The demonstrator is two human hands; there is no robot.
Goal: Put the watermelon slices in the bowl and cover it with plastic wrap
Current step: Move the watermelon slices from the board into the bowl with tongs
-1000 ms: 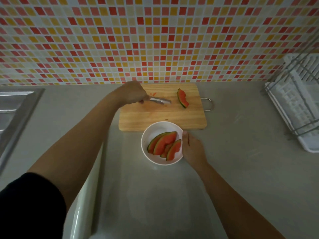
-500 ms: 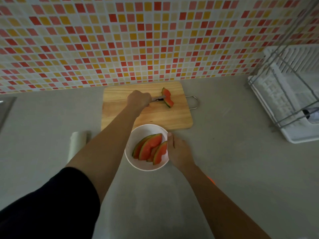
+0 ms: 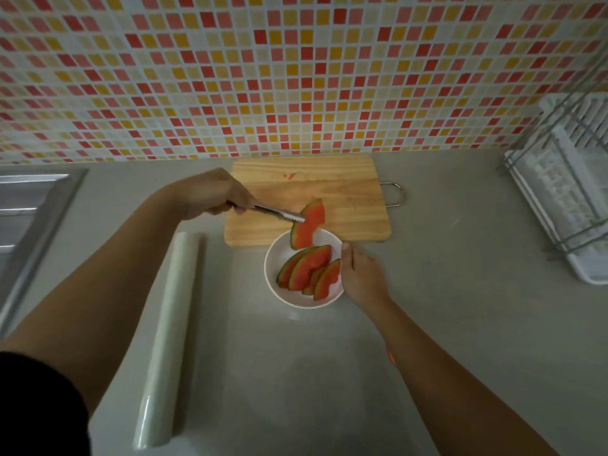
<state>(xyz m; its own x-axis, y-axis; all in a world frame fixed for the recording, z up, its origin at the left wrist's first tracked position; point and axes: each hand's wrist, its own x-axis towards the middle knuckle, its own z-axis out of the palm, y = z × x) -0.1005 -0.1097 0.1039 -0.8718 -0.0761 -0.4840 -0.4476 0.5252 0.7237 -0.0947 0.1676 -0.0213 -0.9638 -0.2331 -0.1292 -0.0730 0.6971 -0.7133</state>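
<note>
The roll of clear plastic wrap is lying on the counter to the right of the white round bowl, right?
Not quite. The head view shows the roll of clear plastic wrap lying on the grey counter to the left of the white round bowl, not the right.

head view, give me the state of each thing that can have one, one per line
left hand: closed on tongs
tongs: shut on a watermelon slice
held slice: lifted, over the bowl's far rim
bowl: uncovered, holding slices
slices in bowl: lying overlapped
right hand: steadying bowl's right rim
plastic wrap roll: lying on counter, untouched
cutting board: bare of slices, juice-stained
</note>
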